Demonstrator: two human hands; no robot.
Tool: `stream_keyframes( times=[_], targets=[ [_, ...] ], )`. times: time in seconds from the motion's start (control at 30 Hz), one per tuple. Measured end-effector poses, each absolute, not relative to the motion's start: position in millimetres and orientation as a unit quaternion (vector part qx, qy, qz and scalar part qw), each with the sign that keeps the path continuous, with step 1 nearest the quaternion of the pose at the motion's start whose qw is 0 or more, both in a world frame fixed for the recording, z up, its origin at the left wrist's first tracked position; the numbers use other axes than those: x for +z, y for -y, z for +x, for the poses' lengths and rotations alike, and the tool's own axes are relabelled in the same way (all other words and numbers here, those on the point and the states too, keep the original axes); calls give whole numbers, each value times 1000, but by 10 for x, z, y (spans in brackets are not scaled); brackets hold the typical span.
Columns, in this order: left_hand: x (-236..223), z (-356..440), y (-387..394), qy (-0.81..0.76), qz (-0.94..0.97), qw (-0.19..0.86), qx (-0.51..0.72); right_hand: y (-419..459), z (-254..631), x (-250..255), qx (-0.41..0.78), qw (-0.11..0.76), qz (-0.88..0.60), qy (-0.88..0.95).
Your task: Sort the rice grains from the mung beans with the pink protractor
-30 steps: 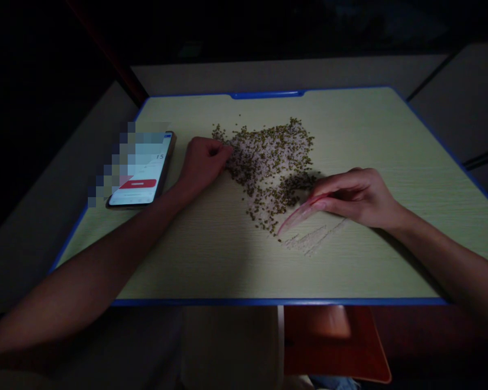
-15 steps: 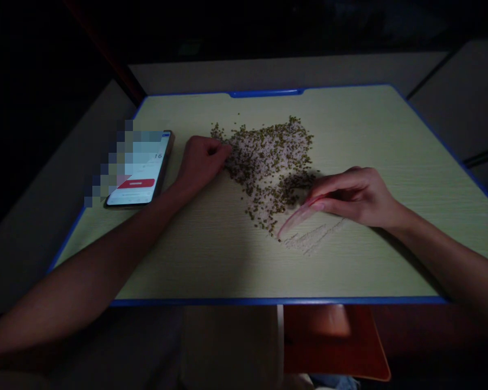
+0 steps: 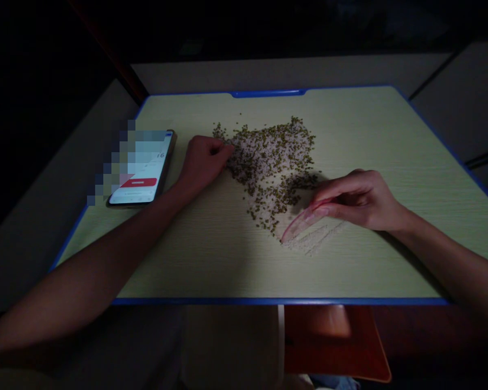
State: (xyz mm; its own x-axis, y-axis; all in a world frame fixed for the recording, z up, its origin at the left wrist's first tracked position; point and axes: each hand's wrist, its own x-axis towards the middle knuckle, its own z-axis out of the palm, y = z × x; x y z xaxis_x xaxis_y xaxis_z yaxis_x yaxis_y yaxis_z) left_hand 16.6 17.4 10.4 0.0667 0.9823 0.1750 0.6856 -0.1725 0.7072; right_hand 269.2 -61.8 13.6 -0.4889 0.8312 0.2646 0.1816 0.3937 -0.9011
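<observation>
A loose pile of small green beans mixed with pale, rice-like grains (image 3: 272, 151) lies spread on the tabletop. My left hand (image 3: 207, 157) rests at the pile's left edge with its fingers curled closed; their tips are hidden, so what they hold, if anything, does not show. Between the thumb and fingers of my right hand (image 3: 353, 197) is a thin, clear strip with a pinkish edge (image 3: 299, 223). Its lower end meets the table just below the pile's near tip. Beside and under it lies a separate patch of pale grains (image 3: 315, 238), with thin streaks running toward my right hand.
A phone with a lit screen (image 3: 140, 176) lies left of my left hand. The pale wooden table (image 3: 179, 265) has a blue rim and a blue handle-like piece (image 3: 268, 93) at the far edge. An orange-red seat (image 3: 337, 341) shows below the near edge.
The strip and my right hand have shifted very slightly right and toward me. My left hand keeps its place by the pile, and the view itself has moved a little.
</observation>
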Motion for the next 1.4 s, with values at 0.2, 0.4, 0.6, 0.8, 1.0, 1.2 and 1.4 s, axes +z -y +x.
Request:
stream_keyframes(
  times=[0.2,0.4,0.6,0.8,1.0,1.2,1.4],
  targets=[
    [119,170,-157,-603,697,218,321,609,2702,121,417,396,-347,741],
    [121,170,-156,-603,698,218,318,618,2700,122,410,402,-349,741],
    [119,176,-154,-602,697,218,323,628,2691,113,409,395,-368,736],
    [123,174,-165,-600,700,218,320,663,2653,151,390,398,-376,740],
    [136,178,-154,-602,698,220,318,682,2636,155,396,382,-369,749],
    [134,181,-155,-601,701,214,320,666,2655,127,370,408,-376,745],
    [117,173,-169,-602,698,218,319,680,2646,143,369,378,-363,767]
  ],
)
